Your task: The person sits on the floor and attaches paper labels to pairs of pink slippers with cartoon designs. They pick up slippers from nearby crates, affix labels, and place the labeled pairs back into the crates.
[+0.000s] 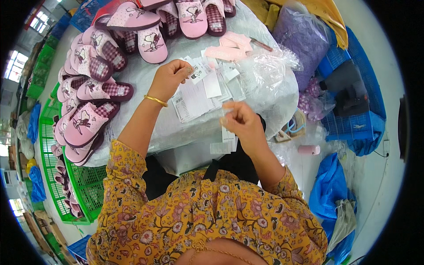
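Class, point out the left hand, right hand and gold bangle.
Left hand point(172, 75): head view, back of hand.
Right hand point(242, 121): head view, middle of hand.
Gold bangle point(156, 101): head view, middle of band.

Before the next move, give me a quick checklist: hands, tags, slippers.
1. Left hand at the printed card: ok, fingertips at its edge.
2. Right hand gripping a tag: cannot tell, fingers curled, pinch unclear.
3. Paper tags squared up: not ok, overlapping at mixed angles.
4. Slippers clear of the paper tags: ok, lying apart.
5. Thin tool out of both hands: ok, beside the pink pieces.
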The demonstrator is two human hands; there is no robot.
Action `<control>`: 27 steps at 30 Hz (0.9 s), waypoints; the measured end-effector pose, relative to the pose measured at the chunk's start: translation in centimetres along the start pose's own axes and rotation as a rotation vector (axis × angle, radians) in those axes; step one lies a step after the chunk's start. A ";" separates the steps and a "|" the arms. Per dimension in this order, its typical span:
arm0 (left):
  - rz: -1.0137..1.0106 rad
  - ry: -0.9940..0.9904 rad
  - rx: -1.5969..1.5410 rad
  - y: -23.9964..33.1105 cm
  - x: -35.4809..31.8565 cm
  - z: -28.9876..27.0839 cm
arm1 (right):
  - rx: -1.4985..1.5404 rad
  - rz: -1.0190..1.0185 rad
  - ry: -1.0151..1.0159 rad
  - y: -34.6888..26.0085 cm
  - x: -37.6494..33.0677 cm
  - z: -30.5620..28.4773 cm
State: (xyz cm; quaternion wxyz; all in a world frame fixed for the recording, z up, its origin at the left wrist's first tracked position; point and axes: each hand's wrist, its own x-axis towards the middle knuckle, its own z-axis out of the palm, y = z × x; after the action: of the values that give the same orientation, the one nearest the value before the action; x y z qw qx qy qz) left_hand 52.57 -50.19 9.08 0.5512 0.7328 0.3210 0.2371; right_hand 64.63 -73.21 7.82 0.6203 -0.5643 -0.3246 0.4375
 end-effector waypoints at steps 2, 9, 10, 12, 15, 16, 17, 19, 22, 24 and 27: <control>0.003 0.027 -0.080 0.6 -1.8 0.9 | 0.167 0.042 0.008 -0.2 1.2 0.8; 0.045 0.058 -0.234 1.8 -6.3 4.2 | 0.373 0.137 0.048 -0.3 3.0 2.2; 0.048 0.058 -0.230 1.8 -6.6 4.3 | 0.382 0.128 0.054 -0.1 3.0 2.2; 0.053 0.063 -0.217 1.9 -7.1 4.5 | 0.401 0.119 0.057 0.2 2.9 2.3; 0.078 0.060 -0.235 1.5 -7.3 4.5 | 0.426 0.112 0.059 0.4 2.7 2.2; 0.078 0.058 -0.230 1.4 -7.4 4.6 | 0.433 0.111 0.060 0.4 2.6 2.2; 0.077 0.055 -0.225 1.3 -7.4 4.6 | 0.440 0.109 0.062 0.5 2.6 2.2; 0.086 0.060 -0.198 1.1 -7.7 4.8 | 0.440 0.123 0.070 0.5 2.4 2.1; 0.179 0.073 -0.057 0.9 -8.6 4.9 | 0.450 0.152 0.060 0.7 2.2 2.0; 0.358 0.069 0.146 1.4 -8.9 4.4 | 0.389 0.139 0.081 0.9 2.4 1.7; 0.210 -0.112 0.065 -0.1 -9.3 3.4 | 0.122 0.055 0.106 1.4 1.8 1.4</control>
State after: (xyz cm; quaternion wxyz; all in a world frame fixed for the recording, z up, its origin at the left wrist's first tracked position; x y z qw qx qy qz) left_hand 48.60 -59.16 8.14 0.5164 0.7918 0.2189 0.2416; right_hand 63.81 -71.03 6.50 0.6576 -0.5565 -0.2487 0.4428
